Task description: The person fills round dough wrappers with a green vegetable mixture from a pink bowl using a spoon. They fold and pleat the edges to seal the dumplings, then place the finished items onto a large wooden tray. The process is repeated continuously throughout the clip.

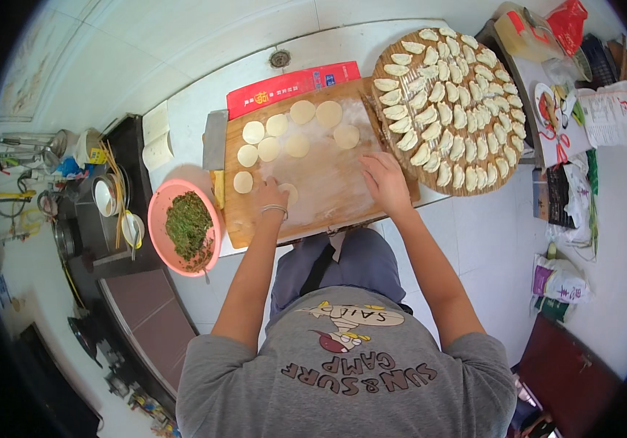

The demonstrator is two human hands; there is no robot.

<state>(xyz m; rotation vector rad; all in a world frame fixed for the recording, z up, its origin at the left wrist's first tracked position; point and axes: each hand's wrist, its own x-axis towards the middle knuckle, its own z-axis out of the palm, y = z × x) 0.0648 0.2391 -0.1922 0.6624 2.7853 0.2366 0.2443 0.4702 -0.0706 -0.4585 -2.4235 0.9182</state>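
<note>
My left hand (269, 196) lies on a floured wooden cutting board (313, 219), its fingers closed on the edge of a round dough wrapper (291, 193). My right hand (385, 182) rests palm down on the board's right part, fingers apart, nothing visible in it. Several more round wrappers (299, 113) lie in an arc across the far half of the board. A round woven tray (383, 109) packed with folded dumplings (448, 109) stands just right of my right hand, overlapping the board's corner.
A pink bowl of chopped green filling (188, 227) sits left of the board. A cleaver (215, 139) lies at the board's far left corner, a red flat box (291, 87) behind it. A dark stove counter with pots (109, 197) is at left, bags and clutter (583, 109) at right.
</note>
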